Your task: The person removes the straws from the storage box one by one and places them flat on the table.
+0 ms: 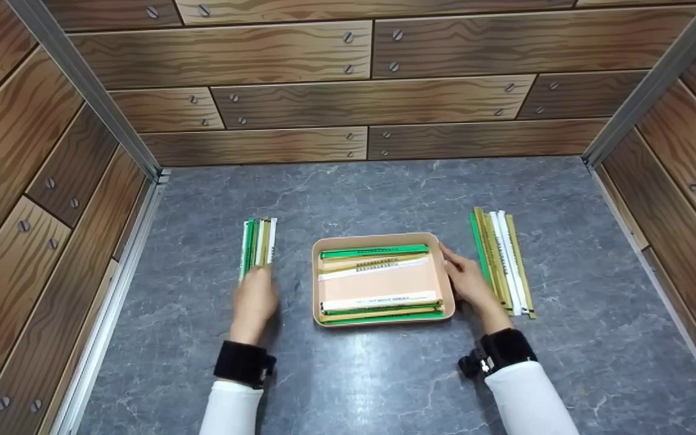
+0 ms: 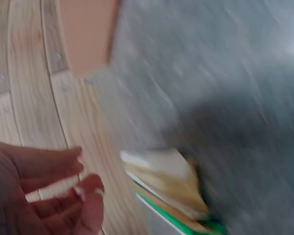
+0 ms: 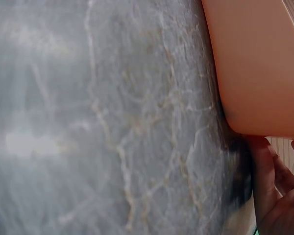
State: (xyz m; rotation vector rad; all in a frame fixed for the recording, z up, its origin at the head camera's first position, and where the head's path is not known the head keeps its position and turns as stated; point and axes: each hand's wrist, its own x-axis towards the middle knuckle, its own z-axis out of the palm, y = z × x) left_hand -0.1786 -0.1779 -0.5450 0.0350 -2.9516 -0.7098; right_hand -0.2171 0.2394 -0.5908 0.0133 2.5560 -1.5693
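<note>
A pink tray [image 1: 384,285] holds slim printed stick packets. Green, gold and white ones lie along its far side [image 1: 375,249], and a second group [image 1: 378,314] lies along its near side. My left hand [image 1: 254,299] is over the near end of a bundle of stick packets [image 1: 257,241] left of the tray. In the left wrist view its fingers [image 2: 90,208] are loosely bent beside the packet ends [image 2: 166,183], with nothing between them. My right hand [image 1: 473,289] rests against the tray's right end, its fingers [image 3: 264,166] fairly straight along the outer wall.
Another spread of green, gold and white stick packets [image 1: 502,263] lies just right of my right hand. Wood-patterned walls [image 1: 299,103] enclose the grey marbled table [image 1: 360,374] at the back and both sides. Metal strips run along the side edges.
</note>
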